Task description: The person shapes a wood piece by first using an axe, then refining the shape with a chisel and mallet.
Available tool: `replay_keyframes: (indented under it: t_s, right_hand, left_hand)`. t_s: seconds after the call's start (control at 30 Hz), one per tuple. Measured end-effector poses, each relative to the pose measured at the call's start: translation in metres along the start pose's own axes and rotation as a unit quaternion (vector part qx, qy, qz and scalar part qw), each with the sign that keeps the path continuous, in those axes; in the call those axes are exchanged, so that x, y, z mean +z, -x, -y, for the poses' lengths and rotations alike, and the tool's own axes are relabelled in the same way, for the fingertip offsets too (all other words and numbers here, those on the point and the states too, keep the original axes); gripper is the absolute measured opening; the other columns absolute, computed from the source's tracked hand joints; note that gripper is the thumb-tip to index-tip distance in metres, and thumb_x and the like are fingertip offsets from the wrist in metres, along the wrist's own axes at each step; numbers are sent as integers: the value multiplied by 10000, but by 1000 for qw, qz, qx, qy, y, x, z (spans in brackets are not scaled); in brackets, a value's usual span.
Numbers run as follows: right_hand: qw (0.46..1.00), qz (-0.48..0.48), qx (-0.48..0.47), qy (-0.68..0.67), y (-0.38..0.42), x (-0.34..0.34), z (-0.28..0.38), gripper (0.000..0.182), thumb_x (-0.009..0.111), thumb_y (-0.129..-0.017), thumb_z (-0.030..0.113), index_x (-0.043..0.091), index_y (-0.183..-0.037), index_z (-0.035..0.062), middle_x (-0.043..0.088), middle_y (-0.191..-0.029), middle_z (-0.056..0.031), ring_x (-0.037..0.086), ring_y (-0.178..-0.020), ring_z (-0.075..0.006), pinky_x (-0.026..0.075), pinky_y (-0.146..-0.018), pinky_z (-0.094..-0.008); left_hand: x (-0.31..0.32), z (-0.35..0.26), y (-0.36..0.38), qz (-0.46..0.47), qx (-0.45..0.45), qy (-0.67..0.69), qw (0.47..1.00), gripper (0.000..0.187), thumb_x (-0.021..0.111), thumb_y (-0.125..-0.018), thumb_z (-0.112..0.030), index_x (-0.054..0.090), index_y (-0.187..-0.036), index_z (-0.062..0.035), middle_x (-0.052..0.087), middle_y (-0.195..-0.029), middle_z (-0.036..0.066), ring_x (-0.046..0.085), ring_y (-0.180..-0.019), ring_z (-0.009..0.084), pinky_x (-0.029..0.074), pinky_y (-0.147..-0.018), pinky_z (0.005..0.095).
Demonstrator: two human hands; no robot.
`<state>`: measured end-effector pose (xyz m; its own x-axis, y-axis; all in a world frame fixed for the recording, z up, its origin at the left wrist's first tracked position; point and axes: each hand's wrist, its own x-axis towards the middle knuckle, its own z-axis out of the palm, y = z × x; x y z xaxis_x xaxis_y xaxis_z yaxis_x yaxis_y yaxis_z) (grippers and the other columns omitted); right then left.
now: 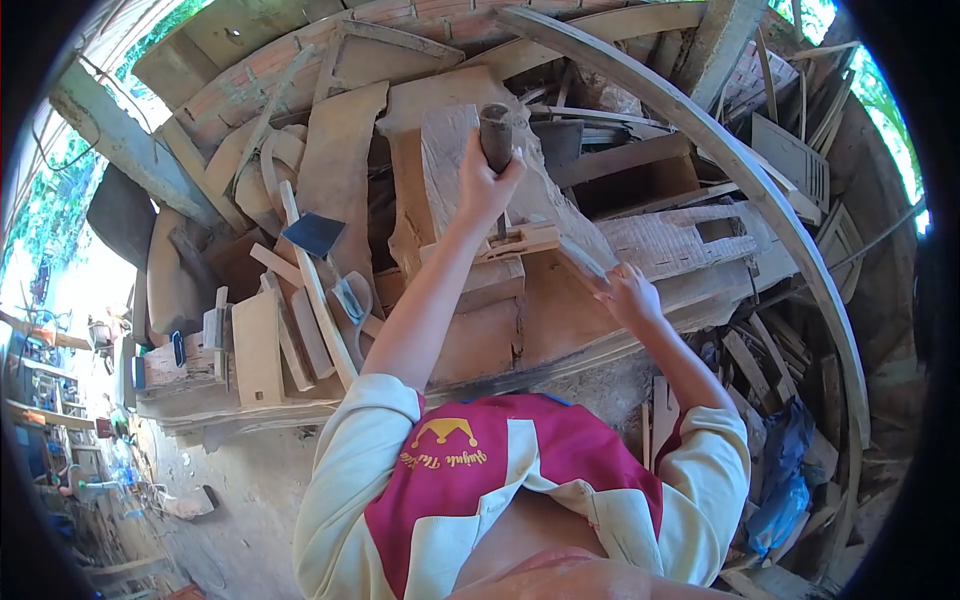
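Observation:
My left hand (490,182) is wrapped round a thick, dark, cylindrical wooden tool (496,138), held upright with its round end on top. Below that hand, a thin dark shaft (502,226) stands at the slot in a pale wooden piece (535,239); I cannot tell whether shaft and cylinder are one tool. At the right, my right hand (630,297) is closed on the near end of a narrow wooden bar (585,262), which runs up to the slotted piece. Both lie over a wooden block (490,290) on the workbench (570,355).
Left on the bench are upright wooden boards (258,345), a long strip (325,300) and a dark flat plate (314,234). A weathered plank (670,240) lies to the right. A large curved wooden beam (770,190) arches overhead. Scrap wood and a blue bag (778,515) lie at lower right.

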<state>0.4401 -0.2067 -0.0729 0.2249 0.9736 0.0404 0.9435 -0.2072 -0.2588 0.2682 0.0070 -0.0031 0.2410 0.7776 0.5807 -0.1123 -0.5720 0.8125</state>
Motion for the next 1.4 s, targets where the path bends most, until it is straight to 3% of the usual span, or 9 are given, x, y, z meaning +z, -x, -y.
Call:
replay_keyframes:
  t_s: [0.17, 0.2, 0.37, 0.53, 0.6, 0.67, 0.8, 1.03, 1.4]
  right_hand:
    - [979, -139, -68, -130, -65, -59, 22, 585, 680, -717, 355, 500, -1177, 39, 524, -1152, -168, 448, -1123, -324, 377, -929, -391]
    - [956, -214, -128, -155, -77, -81, 42, 522, 714, -698, 200, 516, -1156, 45, 537, -1038, -130, 540, -970, -234, 450, -778, -305]
    - [849, -290, -296, -329, -140, -117, 131, 492, 721, -705, 220, 530, -1133, 69, 573, -1029, -84, 540, -962, -156, 445, -766, -273]
    - [858, -259, -221, -385, -195, -76, 143, 356, 707, -715, 184, 556, -993, 22, 611, -795, -62, 588, -745, -146, 470, -671, -257]
    - [838, -279, -190, -429, -198, -64, 145, 281, 690, -727, 155, 557, -924, 5, 604, -710, -58, 591, -650, -142, 478, -620, -258]
    - [725, -38, -118, -678, -181, -61, 148, 155, 638, -745, 90, 521, -808, 10, 564, -637, -54, 554, -547, -126, 460, -529, -259]
    - [714, -72, -119, -686, -190, -53, 157, 129, 617, -738, 72, 495, -742, 31, 525, -579, -39, 504, -449, -110, 413, -428, -246]
    - [718, -36, -86, -690, -199, -55, 161, 131, 622, -724, 64, 499, -747, 26, 509, -561, -28, 487, -439, -100, 398, -419, -245]
    - [705, -3, -78, -705, -218, -52, 155, 162, 574, -729, 46, 511, -866, -13, 474, -558, -27, 448, -444, -112, 376, -442, -243]
  left_hand:
    - [2, -6, 0, -2, -14, -13, 1000, 265, 620, -673, -60, 440, -863, -23, 497, -675, 79, 459, -614, 160, 404, -576, 299]
    - [5, -10, 1, 5, -23, -17, 1000, 267, 624, -674, -58, 440, -864, -22, 499, -677, 79, 470, -623, 161, 411, -583, 303]
    - [19, -7, 3, 81, 27, -23, 996, 355, 652, -701, -52, 441, -983, -9, 551, -875, 124, 549, -831, 159, 440, -700, 299]
    - [-6, 9, -7, 49, 25, 76, 996, 439, 682, -699, -118, 471, -1067, -1, 555, -987, 125, 571, -869, 214, 441, -759, 311]
    - [-33, 25, 7, 232, -25, -192, 953, 472, 699, -704, -288, 503, -1025, -2, 554, -1024, 132, 557, -933, 285, 439, -798, 362]
    - [-56, 23, 26, 260, -7, -271, 927, 547, 673, -696, -399, 513, -1042, -5, 549, -1059, 142, 523, -1002, 301, 425, -832, 380]
    - [-65, 48, 61, 288, 100, -453, 838, 705, 574, -720, -572, 500, -1136, -8, 493, -1204, 168, 423, -1170, 295, 371, -935, 376]
    - [-55, 46, 77, 362, -13, -509, 780, 777, 398, -795, -611, 433, -1216, 41, 441, -1264, 181, 362, -1231, 254, 336, -971, 354]
    - [-55, 53, 79, 345, 47, -532, 772, 763, 361, -822, -584, 425, -1204, 73, 447, -1249, 204, 367, -1222, 286, 321, -972, 369]
